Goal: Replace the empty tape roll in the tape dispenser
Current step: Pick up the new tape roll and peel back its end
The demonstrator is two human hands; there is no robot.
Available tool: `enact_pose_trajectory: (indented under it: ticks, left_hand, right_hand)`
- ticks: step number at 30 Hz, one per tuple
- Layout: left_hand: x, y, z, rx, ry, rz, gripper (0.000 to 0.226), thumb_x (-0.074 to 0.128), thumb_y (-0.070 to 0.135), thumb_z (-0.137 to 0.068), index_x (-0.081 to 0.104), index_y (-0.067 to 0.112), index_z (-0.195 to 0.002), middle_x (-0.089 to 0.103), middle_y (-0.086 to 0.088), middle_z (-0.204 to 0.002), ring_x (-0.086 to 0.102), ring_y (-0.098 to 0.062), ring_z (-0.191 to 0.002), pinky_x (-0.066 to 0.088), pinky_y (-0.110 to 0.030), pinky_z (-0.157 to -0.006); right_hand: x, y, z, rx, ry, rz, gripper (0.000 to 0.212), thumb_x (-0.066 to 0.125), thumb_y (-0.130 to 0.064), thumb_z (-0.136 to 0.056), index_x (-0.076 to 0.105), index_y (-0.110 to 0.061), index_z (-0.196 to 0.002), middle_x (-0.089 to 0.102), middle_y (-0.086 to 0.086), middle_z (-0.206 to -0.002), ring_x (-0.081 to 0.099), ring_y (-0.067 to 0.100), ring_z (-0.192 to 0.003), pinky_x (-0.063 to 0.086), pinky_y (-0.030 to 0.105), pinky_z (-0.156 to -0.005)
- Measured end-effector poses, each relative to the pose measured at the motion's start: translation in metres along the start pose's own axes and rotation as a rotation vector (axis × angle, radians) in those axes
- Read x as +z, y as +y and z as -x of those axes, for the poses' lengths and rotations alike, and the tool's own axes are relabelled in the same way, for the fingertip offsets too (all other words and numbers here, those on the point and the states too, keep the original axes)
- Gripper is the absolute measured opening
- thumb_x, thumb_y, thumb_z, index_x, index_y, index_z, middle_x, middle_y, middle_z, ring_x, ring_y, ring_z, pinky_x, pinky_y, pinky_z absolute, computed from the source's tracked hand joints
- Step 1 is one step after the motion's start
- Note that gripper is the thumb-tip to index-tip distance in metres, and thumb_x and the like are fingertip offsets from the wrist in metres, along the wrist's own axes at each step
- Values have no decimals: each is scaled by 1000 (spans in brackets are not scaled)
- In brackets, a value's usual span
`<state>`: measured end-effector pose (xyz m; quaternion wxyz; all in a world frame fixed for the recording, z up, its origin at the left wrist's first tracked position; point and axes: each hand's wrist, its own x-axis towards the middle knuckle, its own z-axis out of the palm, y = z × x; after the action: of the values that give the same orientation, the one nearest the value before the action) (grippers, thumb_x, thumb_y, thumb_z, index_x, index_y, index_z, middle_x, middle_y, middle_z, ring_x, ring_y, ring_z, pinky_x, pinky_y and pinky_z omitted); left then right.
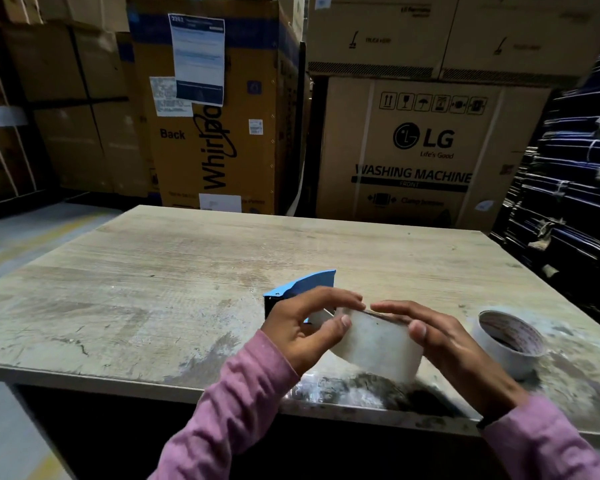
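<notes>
A blue tape dispenser (302,287) lies on the wooden table (153,271), mostly hidden behind my hands. A whitish tape roll (378,344) sits between both hands just in front of the dispenser. My left hand (302,327) grips the roll's left side, thumb on its face and fingers over its top. My right hand (444,344) holds the right side the same way. Whether the roll sits on the dispenser's hub is hidden. A second roll (510,341), with a printed cardboard core, lies flat on the table to the right.
Large cardboard appliance boxes (413,150) stand stacked behind the table. Dark stacked goods (575,188) fill the right side. A dark worn patch (378,393) marks the table's near edge. Grey floor (32,230) shows at the left.
</notes>
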<state>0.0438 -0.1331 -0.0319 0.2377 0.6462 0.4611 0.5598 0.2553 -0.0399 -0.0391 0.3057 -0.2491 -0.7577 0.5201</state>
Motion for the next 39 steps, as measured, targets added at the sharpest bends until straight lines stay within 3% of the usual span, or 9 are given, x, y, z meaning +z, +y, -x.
enact_pose_trajectory:
  ticks: [2,4,9,12,14,18,24,33,39]
  left_hand:
    - [3,4,0,-40,23,-6,30,55,38,-72,70,22,-92,67,-3,-108,58,-7,-110,54,-22,-80]
    - [3,7,-1,-51,29,-77,24,53,42,-67,69,33,-82,65,-4,-104,57,-3,-105,50,-19,-81]
    - [7,19,-9,-146,-134,-28,28,52,47,-65,65,23,-71,63,-10,-80,57,-17,-74,54,-42,-66]
    - [10,15,-10,-110,-63,-137,26,51,49,-66,62,26,-66,58,11,-64,57,-11,-69,55,-44,-68]
    - [12,10,-9,-115,-1,-178,22,48,49,-64,61,31,-63,56,15,-60,54,-9,-68,53,-43,-69]
    - [15,5,-9,-161,8,-162,23,49,49,-63,59,29,-62,56,10,-62,54,-12,-69,52,-47,-70]
    - [20,6,-9,-175,-21,-190,16,51,39,-66,64,31,-63,59,12,-61,55,-8,-65,46,-27,-58]
    - [19,1,-13,-192,-34,-146,38,42,43,-57,70,24,-75,68,-18,-80,62,-38,-76,55,-55,-67]
    - [19,-2,-10,-215,-82,-112,39,43,43,-56,70,28,-79,66,1,-72,64,-32,-80,55,-53,-74]
  right_hand:
    - [1,0,-4,36,8,-62,78,68,-82,-62,72,-23,-114,71,8,-119,66,27,-113,47,48,-91]
    - [2,-1,-8,63,5,-125,81,71,-82,-56,73,-19,-107,72,10,-111,66,28,-102,45,45,-85]
    - [12,-5,-11,121,6,-344,96,75,-80,-52,66,-9,-116,71,12,-111,67,23,-99,55,35,-77]
    - [14,-6,-9,101,86,-271,93,69,-84,-57,64,-20,-123,68,13,-126,67,29,-112,59,51,-86]
    - [18,-9,-4,70,72,-187,85,73,-78,-60,58,-31,-130,62,6,-133,66,25,-116,59,51,-88]
    - [22,-7,3,29,97,-56,72,70,-58,-69,49,-41,-135,58,-7,-134,65,11,-114,58,31,-87]
    - [24,-1,3,12,94,-70,68,69,-55,-71,50,-41,-135,59,-6,-134,66,11,-113,57,28,-84]
    - [26,7,-4,24,105,-96,69,70,-54,-71,50,-40,-136,61,-5,-131,67,12,-111,59,31,-82]
    - [24,11,-5,36,103,-130,70,69,-54,-72,49,-37,-137,63,-4,-131,66,15,-115,58,38,-91]
